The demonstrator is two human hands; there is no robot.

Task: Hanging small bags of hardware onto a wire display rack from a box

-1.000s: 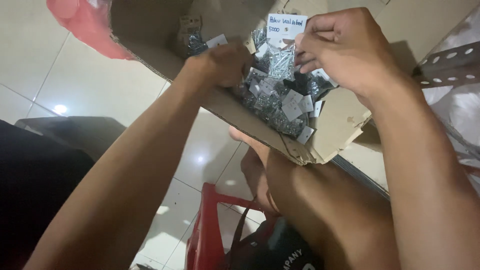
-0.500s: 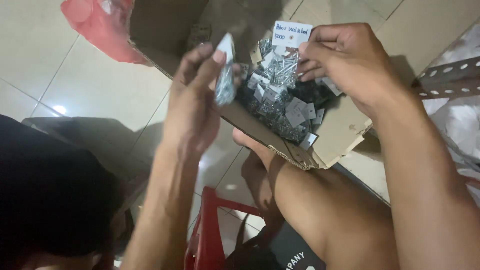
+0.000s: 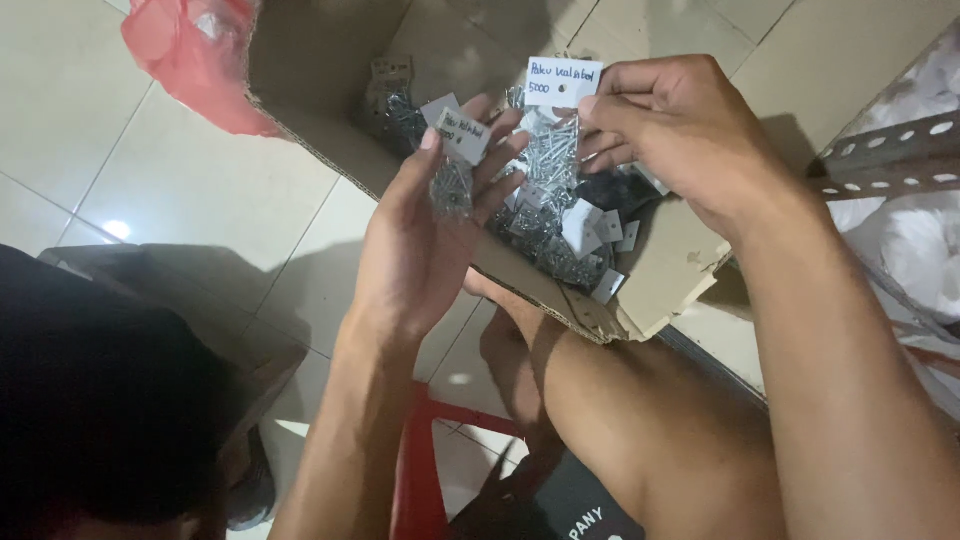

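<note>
My left hand (image 3: pixel 425 235) is raised palm up over the near edge of a cardboard box (image 3: pixel 660 290) and holds a small clear packet of metal nails (image 3: pixel 455 165) with a white paper tag. At the box's right side, my right hand (image 3: pixel 680 130) pinches another packet of nails (image 3: pixel 555 135) by its white handwritten tag. Inside the box lie several more such packets (image 3: pixel 575 245), each with a white tag.
The box rests on my bare leg (image 3: pixel 640 420) above a red stool frame (image 3: pixel 420 470). A red plastic bag (image 3: pixel 190 55) lies at the top left on the pale tiled floor (image 3: pixel 180 200). Perforated metal angle bars (image 3: pixel 890 150) and white sacks stand at the right.
My left hand came out of the box with a packet and turned palm up toward me. My right hand has stayed at the box's right side, holding its tagged packet.
</note>
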